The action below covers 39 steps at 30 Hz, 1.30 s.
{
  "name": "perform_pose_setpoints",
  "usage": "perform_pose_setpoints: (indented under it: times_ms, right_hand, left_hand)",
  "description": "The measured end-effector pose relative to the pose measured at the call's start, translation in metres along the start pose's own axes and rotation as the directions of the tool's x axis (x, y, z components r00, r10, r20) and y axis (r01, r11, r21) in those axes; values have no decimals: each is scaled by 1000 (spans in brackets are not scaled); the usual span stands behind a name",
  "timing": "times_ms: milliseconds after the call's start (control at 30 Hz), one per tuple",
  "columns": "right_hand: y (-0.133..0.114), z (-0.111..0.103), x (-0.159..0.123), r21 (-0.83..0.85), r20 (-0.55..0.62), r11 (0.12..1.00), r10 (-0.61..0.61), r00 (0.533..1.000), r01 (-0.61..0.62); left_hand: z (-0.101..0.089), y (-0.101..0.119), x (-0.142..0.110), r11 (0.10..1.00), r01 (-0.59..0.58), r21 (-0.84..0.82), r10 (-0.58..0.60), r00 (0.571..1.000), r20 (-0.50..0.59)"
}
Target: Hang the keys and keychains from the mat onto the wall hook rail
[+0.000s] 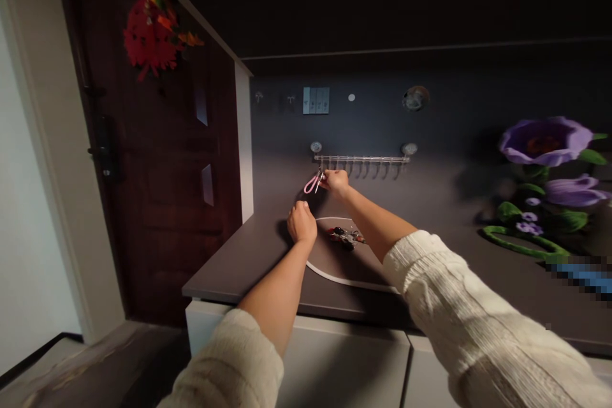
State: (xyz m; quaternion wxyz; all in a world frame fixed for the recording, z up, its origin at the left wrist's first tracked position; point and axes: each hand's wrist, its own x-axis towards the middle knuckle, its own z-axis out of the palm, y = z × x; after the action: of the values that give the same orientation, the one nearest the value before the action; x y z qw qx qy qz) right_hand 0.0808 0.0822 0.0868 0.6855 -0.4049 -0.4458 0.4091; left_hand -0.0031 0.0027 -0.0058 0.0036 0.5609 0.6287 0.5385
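Observation:
My right hand [336, 182] is raised to the left end of a clear hook rail [363, 159] on the dark wall. Its fingers are pinched on a bunch of keys, from which a pink strap loop [310, 185] dangles under the first hooks. Lower and to the left, my left hand [302, 223] is curled closed above the counter, at the edge of a brown mat with a pale rim [329, 275]; what its fingers hold, if anything, is hidden. A pile of keys and small red and black items [347, 238] lies on the mat, between my forearms.
A dark door [167, 204] with a black handle stands left of the counter [229, 261]. Purple flowers [545, 143] with green leaves are at the right. An overhead cabinet [382, 6] juts out above. Small single hooks [291, 99] and a label [316, 101] are on the wall.

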Motion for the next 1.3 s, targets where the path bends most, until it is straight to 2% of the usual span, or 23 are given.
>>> perform_pose_setpoints:
  times_ms: [467, 667, 833, 967, 1133, 1300]
  right_hand:
    - [17, -9, 2, -63, 6, 998, 2, 1000, -2]
    - [20, -15, 1, -69, 85, 998, -3, 996, 9]
    - [12, -25, -10, -80, 110, 997, 13, 994, -5]
    - [0, -36, -25, -100, 91, 995, 40, 995, -31]
    - [-13, -58, -49, -76, 188, 995, 74, 979, -61]
    - [-10, -86, -73, -44, 224, 995, 100, 969, -93]
  left_hand:
    - [0, 1, 0, 999, -37, 18, 37, 999, 24]
    - [0, 1, -1, 995, -83, 51, 81, 996, 45]
    - [1, 3, -3, 986, -144, 84, 139, 988, 62]
    - [-1, 4, -5, 973, -208, 98, 200, 976, 86]
    - [-1, 2, -7, 952, -297, 76, 284, 948, 146]
    - [3, -2, -6, 926, -378, 16, 366, 904, 221]
